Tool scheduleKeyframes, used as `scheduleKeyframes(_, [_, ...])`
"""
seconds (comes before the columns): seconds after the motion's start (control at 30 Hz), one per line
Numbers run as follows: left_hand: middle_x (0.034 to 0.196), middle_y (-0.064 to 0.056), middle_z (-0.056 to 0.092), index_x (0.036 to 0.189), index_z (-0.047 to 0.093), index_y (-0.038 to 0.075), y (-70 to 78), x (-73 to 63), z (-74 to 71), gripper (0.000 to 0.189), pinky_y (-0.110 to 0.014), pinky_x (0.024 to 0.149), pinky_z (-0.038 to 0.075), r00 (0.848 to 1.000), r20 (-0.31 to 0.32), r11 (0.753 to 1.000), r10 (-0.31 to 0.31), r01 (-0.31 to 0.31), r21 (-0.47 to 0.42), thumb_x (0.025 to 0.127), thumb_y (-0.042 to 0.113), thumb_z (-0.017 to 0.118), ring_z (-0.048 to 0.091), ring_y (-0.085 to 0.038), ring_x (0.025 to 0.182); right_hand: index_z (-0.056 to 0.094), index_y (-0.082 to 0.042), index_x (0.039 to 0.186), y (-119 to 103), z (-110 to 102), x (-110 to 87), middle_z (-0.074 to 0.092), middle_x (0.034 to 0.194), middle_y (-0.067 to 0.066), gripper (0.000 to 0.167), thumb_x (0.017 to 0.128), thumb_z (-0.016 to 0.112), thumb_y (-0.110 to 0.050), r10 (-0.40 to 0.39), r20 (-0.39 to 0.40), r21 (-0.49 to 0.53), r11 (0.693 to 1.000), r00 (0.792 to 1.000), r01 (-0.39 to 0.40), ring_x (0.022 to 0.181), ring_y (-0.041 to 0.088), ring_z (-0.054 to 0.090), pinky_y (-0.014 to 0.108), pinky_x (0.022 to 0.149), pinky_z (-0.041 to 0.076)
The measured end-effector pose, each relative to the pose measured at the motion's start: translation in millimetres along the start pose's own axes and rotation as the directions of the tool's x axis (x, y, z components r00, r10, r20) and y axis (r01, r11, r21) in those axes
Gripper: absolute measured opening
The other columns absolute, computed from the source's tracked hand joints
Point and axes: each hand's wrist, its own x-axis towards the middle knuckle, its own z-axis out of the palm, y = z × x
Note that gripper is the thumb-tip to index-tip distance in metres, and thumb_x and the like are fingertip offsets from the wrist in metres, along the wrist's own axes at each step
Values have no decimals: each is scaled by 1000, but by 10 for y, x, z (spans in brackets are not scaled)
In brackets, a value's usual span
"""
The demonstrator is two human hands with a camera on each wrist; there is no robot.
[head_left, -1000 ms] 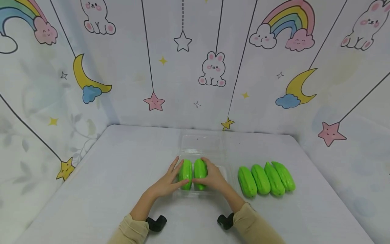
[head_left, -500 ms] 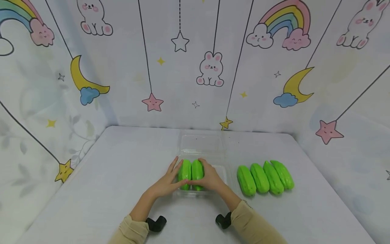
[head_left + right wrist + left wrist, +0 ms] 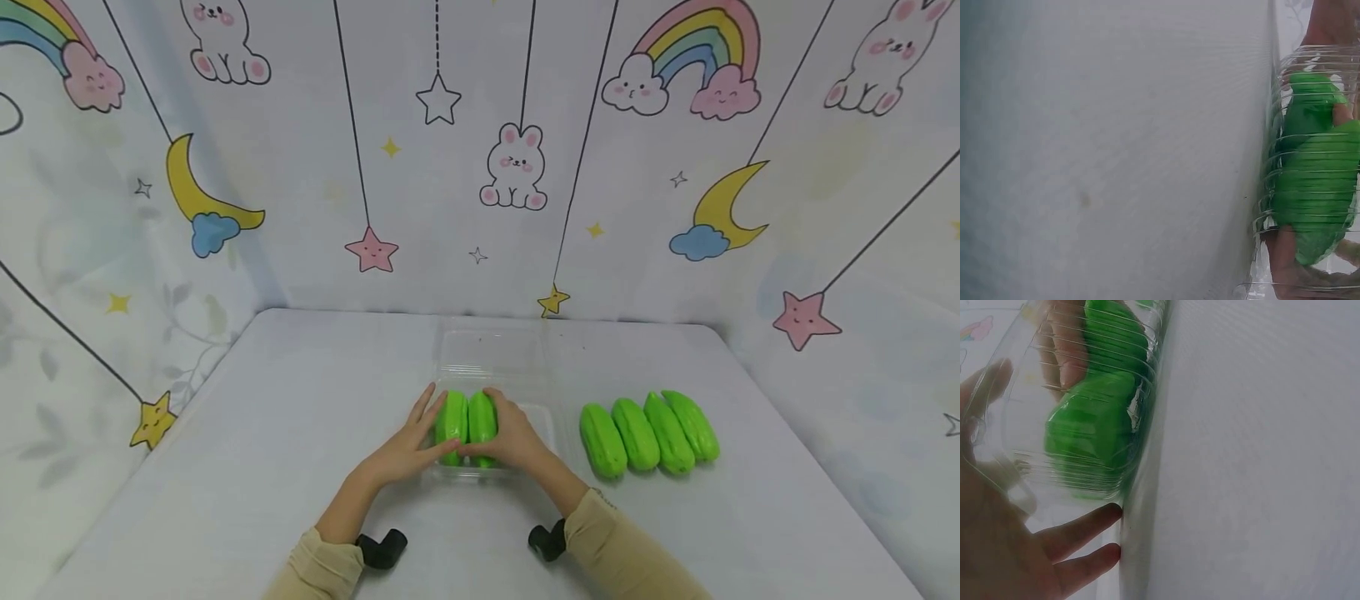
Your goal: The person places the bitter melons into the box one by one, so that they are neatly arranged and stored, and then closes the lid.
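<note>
Two bright green, ridged, elongated fruit-like pieces stand side by side in a clear plastic clamshell box (image 3: 536,417). My right hand (image 3: 517,437) grips the right green piece (image 3: 482,425), thumb in front and fingers at its far end. Beside it, my left hand (image 3: 401,450) spreads along the box's left side, its thumb reaching across the front of the left green piece (image 3: 451,412). In the left wrist view, two straight fingers of the left hand (image 3: 1022,550) lie outside the ribbed wall. Through that wall, the right wrist view shows green pieces (image 3: 1316,181) and parts of a hand.
The box's clear lid (image 3: 491,346) lies folded back behind it. Several more green pieces (image 3: 637,435) lie in a slanted row on the white table (image 3: 337,367), right of the box. A patterned cloth backdrop (image 3: 315,167) rises behind the table.
My right hand has moved left with its green piece, closing the gap to the left piece. My left hand has stayed nearly still, and the head view has shifted slightly.
</note>
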Motion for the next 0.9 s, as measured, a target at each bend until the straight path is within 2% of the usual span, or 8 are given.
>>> scheduleKeyframes(0.23, [153,-3,-11,148,7,17,3,7,0,80,-58,99,26,1000,-1,1000,2,-2,-5,90,47,52,12,-37,135,27,-6,141,15,-1,0,49,119,14,105,61,80,-51,-13,1,-5,1000,1000,13,95,23,51,40,78,47])
scheduleKeyframes(0.47, [153,-4,-10,148,4,21,7,8,-6,79,-59,99,27,1000,0,1000,5,-5,-12,90,46,52,14,-37,135,26,-9,143,-12,-31,0,51,117,15,106,62,79,-53,-42,-5,-38,998,999,42,93,23,52,41,76,47])
scheduleKeyframes(0.6, [153,-5,-10,148,4,22,12,4,-12,79,-59,98,27,1000,0,1000,9,-9,-16,90,45,53,14,-37,135,25,-11,145,-46,-47,-5,49,126,18,105,65,74,-58,-69,4,-81,994,998,69,104,28,52,45,83,46])
scheduleKeyframes(0.73, [153,-5,-9,148,4,22,6,6,-13,80,-59,98,27,1000,-2,1000,12,-12,-15,90,45,53,14,-37,135,26,-13,145,-86,-61,-26,41,136,21,102,67,68,-63,-46,21,-110,993,999,48,117,35,46,51,89,42])
scheduleKeyframes(0.9, [153,-5,-9,148,5,20,4,12,-21,80,-59,98,27,1000,2,1000,11,-11,-4,90,45,53,15,-37,135,27,-12,145,-111,-90,-62,37,139,21,102,67,66,-66,-31,23,-133,991,999,33,122,37,41,53,92,39])
